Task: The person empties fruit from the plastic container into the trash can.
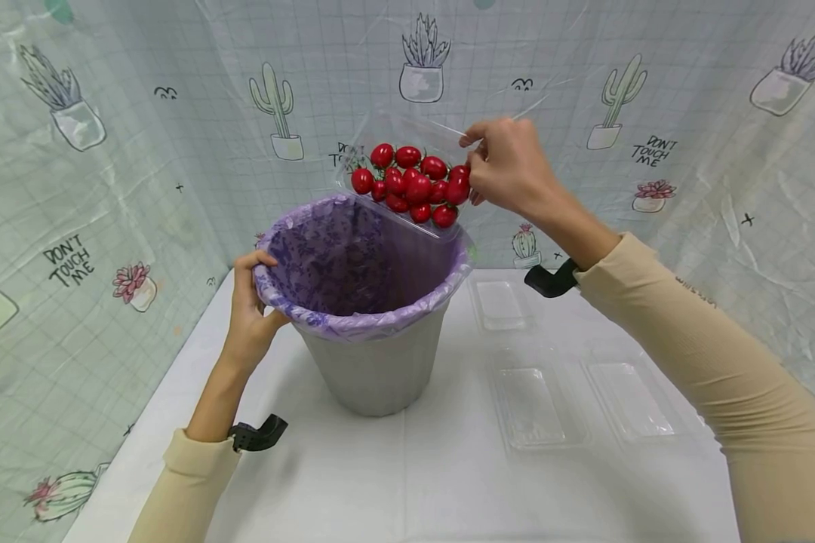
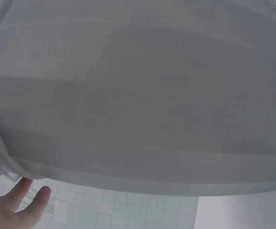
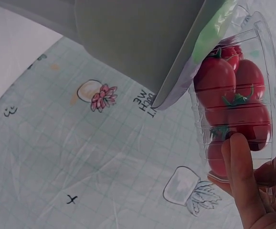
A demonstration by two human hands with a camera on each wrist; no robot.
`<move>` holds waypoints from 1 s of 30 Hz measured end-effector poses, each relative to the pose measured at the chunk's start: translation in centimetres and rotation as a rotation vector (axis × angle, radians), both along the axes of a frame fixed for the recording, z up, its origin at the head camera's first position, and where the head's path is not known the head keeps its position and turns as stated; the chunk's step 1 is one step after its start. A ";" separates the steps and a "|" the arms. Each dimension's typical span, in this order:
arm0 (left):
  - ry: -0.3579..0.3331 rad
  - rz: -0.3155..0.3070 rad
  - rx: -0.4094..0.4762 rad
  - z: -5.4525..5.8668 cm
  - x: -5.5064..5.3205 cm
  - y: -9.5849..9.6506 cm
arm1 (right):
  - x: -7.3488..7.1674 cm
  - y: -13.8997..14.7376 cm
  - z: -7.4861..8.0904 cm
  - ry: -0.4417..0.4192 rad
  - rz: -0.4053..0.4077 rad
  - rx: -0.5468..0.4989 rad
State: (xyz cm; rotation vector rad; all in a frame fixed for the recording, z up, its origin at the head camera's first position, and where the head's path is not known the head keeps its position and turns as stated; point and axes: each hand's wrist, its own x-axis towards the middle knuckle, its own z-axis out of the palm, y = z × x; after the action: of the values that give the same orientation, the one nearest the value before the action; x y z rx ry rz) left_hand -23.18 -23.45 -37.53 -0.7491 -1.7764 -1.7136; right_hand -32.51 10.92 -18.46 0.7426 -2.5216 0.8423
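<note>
My left hand [image 1: 251,317] grips the left rim of a grey trash can [image 1: 376,369] standing on the table. A purple patterned trash bag [image 1: 360,326] lines it and folds over its rim. Above the can's far right edge, my right hand [image 1: 512,166] holds the right end of a clear plastic container [image 1: 424,132], tilted toward the opening. Red cherry tomatoes [image 1: 417,188] with green stems lie inside it. The right wrist view shows fingers on the container's end wall. In the left wrist view the can's side fills most of the picture, with fingertips [image 2: 40,202] at its rim.
Three more clear plastic containers [image 1: 533,407] sit on the white table [image 1: 448,490], right of the can. A cloth backdrop [image 1: 197,151] printed with potted cacti surrounds the table at the back and sides. Black wrist cameras [image 1: 261,434] jut from both cuffs.
</note>
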 end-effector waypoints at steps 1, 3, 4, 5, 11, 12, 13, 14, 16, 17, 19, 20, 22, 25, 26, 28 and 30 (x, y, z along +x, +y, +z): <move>-0.002 0.000 0.001 0.0 0.1 0.0 | 0.0 0.0 0.0 0.001 0.000 0.000; -0.004 0.003 0.002 0.0 0.1 0.1 | 0.0 0.0 0.0 0.003 -0.003 0.002; -0.004 0.002 0.003 0.1 0.1 0.1 | 0.1 0.1 0.0 0.005 -0.004 0.002; -0.004 0.001 0.003 0.1 0.1 0.1 | 0.1 0.1 0.0 0.006 -0.004 0.002; -0.006 0.001 0.002 0.2 0.2 0.1 | 0.0 0.1 -0.2 0.019 0.000 -0.004; -0.007 0.003 0.002 0.2 0.3 0.2 | 0.0 0.1 -0.2 0.021 0.000 -0.006; -0.009 0.003 0.003 0.2 0.3 0.2 | 0.0 0.2 -0.2 0.025 0.002 -0.008; -0.009 0.003 0.003 0.2 0.3 0.2 | 0.0 0.2 -0.2 0.028 0.002 -0.009; -0.009 0.003 0.004 0.2 0.3 0.2 | -0.1 0.1 -0.3 0.040 0.004 -0.012; -0.008 0.003 0.004 0.2 0.3 0.2 | -0.1 0.1 -0.3 0.046 0.005 -0.013; -0.005 0.002 0.001 0.2 0.2 0.1 | -0.1 0.0 -0.3 0.061 0.006 -0.008; -0.004 0.002 -0.001 0.2 0.2 0.1 | -0.1 0.0 -0.3 0.072 0.005 -0.003; -0.002 0.001 -0.005 0.1 0.2 0.1 | -0.1 -0.1 -0.4 0.101 0.003 0.009; 0.000 -0.001 -0.009 0.1 0.1 0.0 | -0.2 -0.2 -0.6 0.153 -0.002 0.026; 0.000 -0.002 -0.008 0.1 0.1 0.0 | -0.2 -0.2 -0.7 0.169 -0.001 0.027; 0.001 -0.001 -0.007 0.1 0.1 0.0 | -0.2 -0.3 -0.8 0.193 0.001 0.026; 0.001 -0.001 -0.005 0.1 0.1 0.0 | -0.3 -0.3 -0.9 0.208 0.001 0.022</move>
State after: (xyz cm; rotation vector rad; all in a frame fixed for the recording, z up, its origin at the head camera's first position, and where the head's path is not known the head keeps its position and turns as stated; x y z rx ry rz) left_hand -23.03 -23.41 -37.41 -0.7531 -1.7808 -1.7090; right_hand -32.79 10.60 -19.32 0.7953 -2.3492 0.7003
